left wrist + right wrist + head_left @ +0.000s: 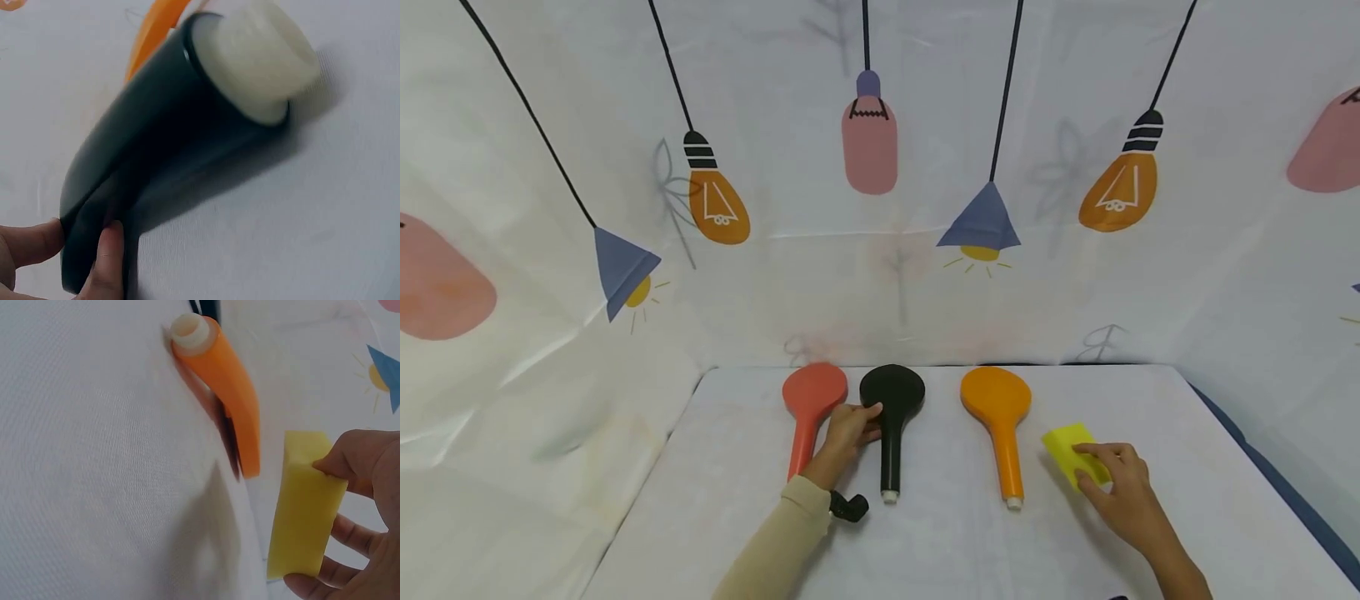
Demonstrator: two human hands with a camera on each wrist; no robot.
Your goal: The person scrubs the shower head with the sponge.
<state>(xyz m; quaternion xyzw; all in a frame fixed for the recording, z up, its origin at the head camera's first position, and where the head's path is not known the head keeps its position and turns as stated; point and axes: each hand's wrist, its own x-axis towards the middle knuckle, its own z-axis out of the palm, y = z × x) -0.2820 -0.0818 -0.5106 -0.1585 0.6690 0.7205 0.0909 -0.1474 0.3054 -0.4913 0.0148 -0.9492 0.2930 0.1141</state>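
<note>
My left hand pinches the edge of the black paddle at its round head, thumb on one side and fingers on the other. The paddle's handle points towards me, and its pale end cap shows large in the left wrist view. My right hand holds a yellow sponge block between thumb and fingertips. Its shadow falls on the table beside it. The orange paddle lies between the black paddle and the sponge. Left of the black one is a red paddle, its handle end hidden behind my left forearm.
A white cloth covers the table. White sheeting printed with hanging lamps rises behind and at both sides. A black wrist strap piece sticks out beside my left sleeve. Dark blue fabric shows along the right edge.
</note>
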